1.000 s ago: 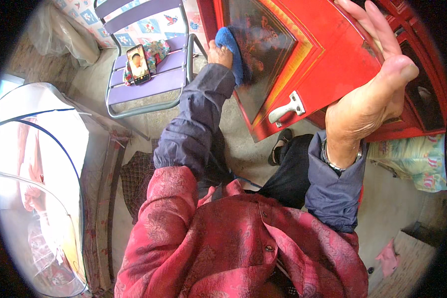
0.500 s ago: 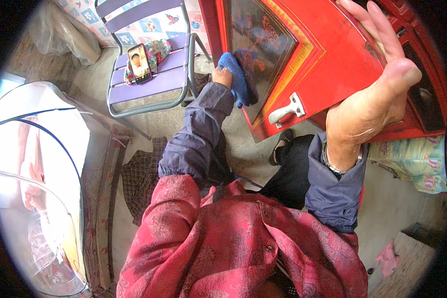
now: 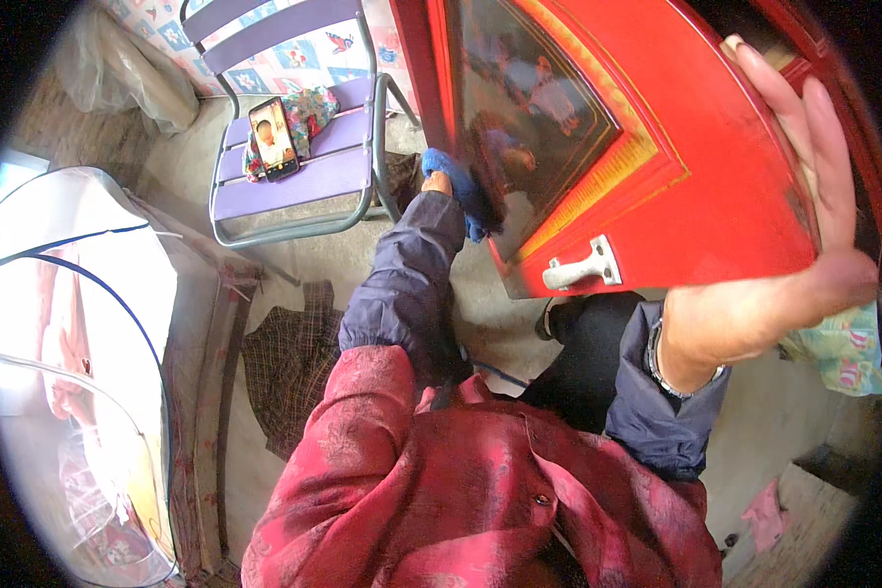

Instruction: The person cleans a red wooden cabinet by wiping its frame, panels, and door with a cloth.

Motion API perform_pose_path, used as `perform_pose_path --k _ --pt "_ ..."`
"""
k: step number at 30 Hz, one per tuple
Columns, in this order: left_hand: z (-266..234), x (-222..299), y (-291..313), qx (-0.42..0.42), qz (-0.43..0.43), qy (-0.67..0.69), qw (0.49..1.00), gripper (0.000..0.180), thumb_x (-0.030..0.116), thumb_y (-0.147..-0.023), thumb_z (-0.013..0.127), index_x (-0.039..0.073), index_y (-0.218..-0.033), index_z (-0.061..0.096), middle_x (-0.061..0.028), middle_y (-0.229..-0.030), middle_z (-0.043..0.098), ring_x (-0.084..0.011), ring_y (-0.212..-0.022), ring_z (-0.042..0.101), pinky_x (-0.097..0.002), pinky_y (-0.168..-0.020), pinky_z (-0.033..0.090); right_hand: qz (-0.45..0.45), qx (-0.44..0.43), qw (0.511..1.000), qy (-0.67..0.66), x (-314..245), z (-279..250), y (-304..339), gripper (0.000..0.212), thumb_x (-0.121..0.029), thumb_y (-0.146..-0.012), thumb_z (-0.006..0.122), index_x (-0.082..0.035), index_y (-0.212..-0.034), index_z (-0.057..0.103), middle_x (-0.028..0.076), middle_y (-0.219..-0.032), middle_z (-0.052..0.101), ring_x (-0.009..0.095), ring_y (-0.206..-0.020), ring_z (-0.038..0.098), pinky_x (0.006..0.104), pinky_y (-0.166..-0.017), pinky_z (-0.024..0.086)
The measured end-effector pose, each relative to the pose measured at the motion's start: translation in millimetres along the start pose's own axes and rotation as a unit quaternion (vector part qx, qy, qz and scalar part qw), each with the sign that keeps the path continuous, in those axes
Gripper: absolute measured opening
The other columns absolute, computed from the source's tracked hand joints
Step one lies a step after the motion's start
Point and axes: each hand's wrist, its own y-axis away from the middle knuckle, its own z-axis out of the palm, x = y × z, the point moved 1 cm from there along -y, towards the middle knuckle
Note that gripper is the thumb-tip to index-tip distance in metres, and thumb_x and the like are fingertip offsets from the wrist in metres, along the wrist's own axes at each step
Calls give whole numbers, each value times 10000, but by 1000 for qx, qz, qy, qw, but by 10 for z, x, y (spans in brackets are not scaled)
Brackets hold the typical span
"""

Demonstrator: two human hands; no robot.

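Note:
A red cabinet door (image 3: 725, 176) with a dark glossy panel (image 3: 534, 118) stands swung out in front of me. My left hand (image 3: 439, 183) is closed on a blue cloth (image 3: 470, 201), which lies against the door by the panel's lower left corner. On the other side, my right hand (image 3: 818, 279) rests along the door's free edge, its fingers stretched out and its thumb apart. A silver handle (image 3: 583, 267) is fixed near the door's lower edge, between my hands.
To the left stands a purple slatted chair (image 3: 274, 201) with a phone (image 3: 272, 137) on floral fabric. A bed with a clear tent-like cover (image 3: 108, 255) fills the far left. Dark checked cloth (image 3: 289, 363) lies on the floor. Patterned fabric (image 3: 843, 353) hangs below the cabinet at right.
The door has swung a little, its handle shifting right and down in view. My right hand has moved rightward and down with its edge; the blue cloth has slid slightly down.

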Motion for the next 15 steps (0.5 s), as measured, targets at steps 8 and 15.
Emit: perform_pose_path --k 8,15 --pt "130 949 -1462 51 53 -17 997 216 131 -945 570 24 -1094 684 -113 -949 729 -232 -918 696 -351 -834 536 19 15 1000 16 -141 80 -1 1079 -794 -947 131 151 -1403 381 395 -1316 536 444 -1222 582 523 -1059 478" --pt "660 1829 -1628 48 78 3 996 243 128 -976 547 9 -1158 656 -105 -960 725 -210 -918 690 -329 -830 539 -1 -54 998 27 -58 -44 -71 919 -684 -1019 271 140 -1396 430 299 -1298 608 346 -1222 603 417 -1089 445"
